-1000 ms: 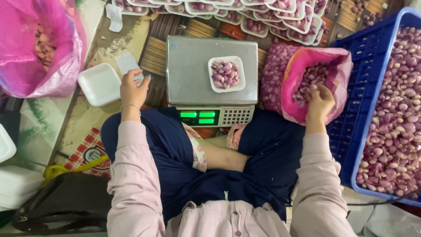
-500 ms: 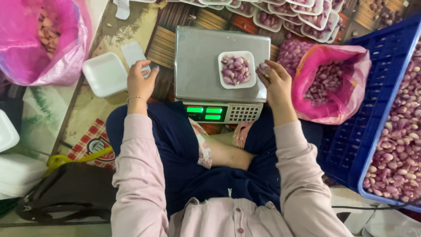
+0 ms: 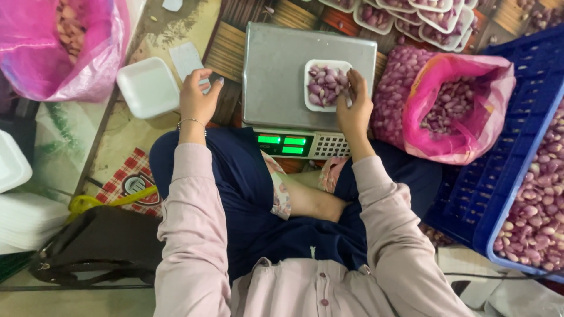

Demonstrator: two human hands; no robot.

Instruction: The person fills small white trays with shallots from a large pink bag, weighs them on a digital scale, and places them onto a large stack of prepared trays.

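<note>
A steel weighing scale [image 3: 276, 76] with a green display stands in front of my knees. On its pan sits a small white foam tray [image 3: 311, 67] filled with purple shallots [image 3: 324, 88]. My right hand [image 3: 355, 105] rests at the tray's right edge, its fingertips on the shallots. My left hand [image 3: 198, 94] hovers left of the scale with curled fingers over a white card [image 3: 185, 58], holding nothing I can see.
A stack of empty foam trays [image 3: 148, 87] lies left of the scale. A pink bag of shallots [image 3: 455, 111] and a blue crate of shallots [image 3: 529, 194] are on the right. Another pink bag [image 3: 64, 47] is far left; filled trays [image 3: 423, 17] line the back.
My right hand came out of the pink bag on the right and moved left to the tray on the scale. My left hand stayed beside the scale.
</note>
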